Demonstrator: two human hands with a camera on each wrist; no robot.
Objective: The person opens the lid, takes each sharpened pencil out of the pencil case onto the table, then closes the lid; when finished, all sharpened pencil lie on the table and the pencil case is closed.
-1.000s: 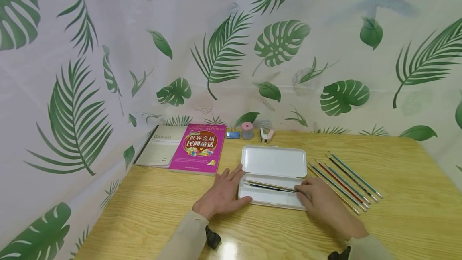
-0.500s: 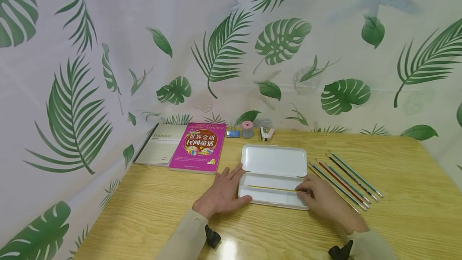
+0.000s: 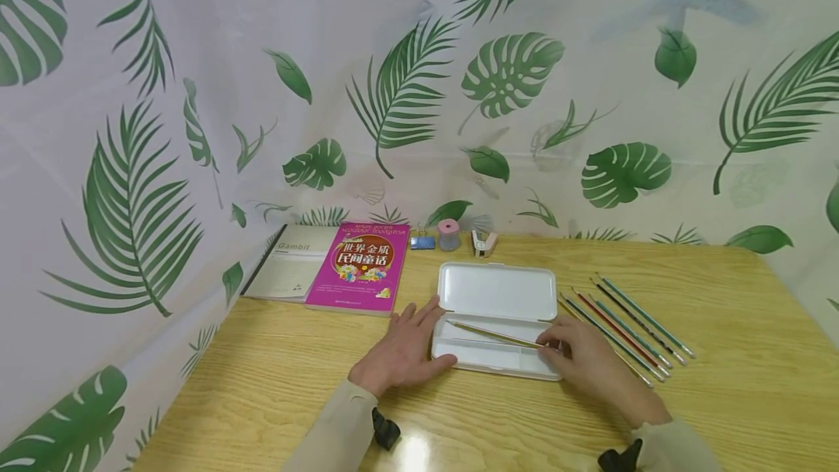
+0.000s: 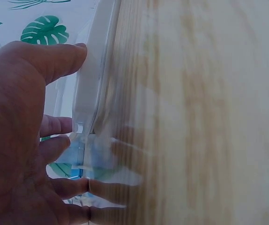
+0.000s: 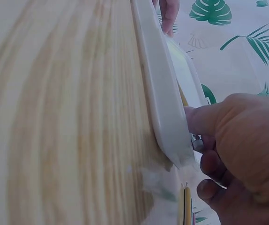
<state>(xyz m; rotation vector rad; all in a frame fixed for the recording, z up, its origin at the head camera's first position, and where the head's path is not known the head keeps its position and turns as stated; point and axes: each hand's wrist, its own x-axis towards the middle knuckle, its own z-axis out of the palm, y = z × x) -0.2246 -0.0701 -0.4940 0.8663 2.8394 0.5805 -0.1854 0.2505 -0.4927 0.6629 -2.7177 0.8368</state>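
Observation:
A white pencil case (image 3: 501, 290) lies open on the table, its lid folded back away from the person. My right hand (image 3: 583, 355) is at the case's right end and pinches a gold-and-dark pencil (image 3: 491, 333) near its end. The pencil slants across the case's inner tray, its tip toward the left end. In the right wrist view, thumb and fingers close around the pencil's metal end (image 5: 197, 142) at the case rim. My left hand (image 3: 406, 355) is spread at the case's left end, fingers extended beside it and thumb along the front edge.
Several pencils (image 3: 623, 323) lie side by side right of the case. A pink book (image 3: 357, 268) overlaps a grey notebook (image 3: 282, 268) at the back left. Behind the case stand a blue binder clip (image 3: 422, 242), a pink-topped container (image 3: 448, 235) and a small stapler (image 3: 483, 243).
The pencil in my right hand swung down toward the divider, then its tip swung back toward the hinge. A dark pencil seen beside it earlier no longer shows separately. My left hand stays put.

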